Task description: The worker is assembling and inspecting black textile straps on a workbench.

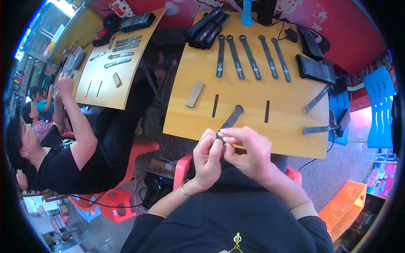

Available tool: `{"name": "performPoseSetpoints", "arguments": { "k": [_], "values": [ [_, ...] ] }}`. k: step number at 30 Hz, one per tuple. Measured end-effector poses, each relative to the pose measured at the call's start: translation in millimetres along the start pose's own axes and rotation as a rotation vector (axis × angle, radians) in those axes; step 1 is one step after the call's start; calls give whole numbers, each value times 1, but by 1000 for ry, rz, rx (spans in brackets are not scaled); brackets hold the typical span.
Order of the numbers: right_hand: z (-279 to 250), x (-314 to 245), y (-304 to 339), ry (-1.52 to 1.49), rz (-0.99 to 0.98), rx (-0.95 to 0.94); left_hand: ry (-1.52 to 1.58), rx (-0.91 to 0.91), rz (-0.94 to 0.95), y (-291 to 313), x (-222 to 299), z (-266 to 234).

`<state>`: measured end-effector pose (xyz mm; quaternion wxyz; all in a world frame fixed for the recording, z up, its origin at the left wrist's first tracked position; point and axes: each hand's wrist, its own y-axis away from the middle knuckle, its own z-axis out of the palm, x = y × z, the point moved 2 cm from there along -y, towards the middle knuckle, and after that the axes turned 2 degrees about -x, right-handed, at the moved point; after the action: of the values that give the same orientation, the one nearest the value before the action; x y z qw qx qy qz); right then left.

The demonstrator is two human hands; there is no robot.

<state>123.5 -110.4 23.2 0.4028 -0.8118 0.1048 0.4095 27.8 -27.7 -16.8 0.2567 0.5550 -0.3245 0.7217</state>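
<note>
Both my hands are closed at the near edge of the table, fingertips pinched together on one end of a dark grey strap (232, 117). My left hand (207, 160) grips that end from the left, and my right hand (252, 152) pinches it from the right. The strap slants away from my fingers, its rounded far end over the tabletop. What the fingertips do at the gripped end is partly hidden. Two black strips lie on the table, a left strip (215, 106) and a right strip (266, 111). A tan block (195, 94) lies farther left.
Several similar straps (254, 59) lie in a row at the back of the wooden table (181, 116). A pile of black bundles (206, 29) is behind them. Two straps (316, 130) lie near the right edge. A co-worker (71, 143) sits at another table (95, 84) on the left.
</note>
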Motion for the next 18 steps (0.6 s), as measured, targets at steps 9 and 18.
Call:
{"name": "performPoseSetpoints", "arguments": {
  "k": [9, 18],
  "values": [
    [-17, -11, -4, 77, -72, -90, -60, -93, -87, -1, 8, -4],
    [-23, -10, -6, -11, -74, -145, -190, -187, 132, -4, 25, -6]
  ]
}}
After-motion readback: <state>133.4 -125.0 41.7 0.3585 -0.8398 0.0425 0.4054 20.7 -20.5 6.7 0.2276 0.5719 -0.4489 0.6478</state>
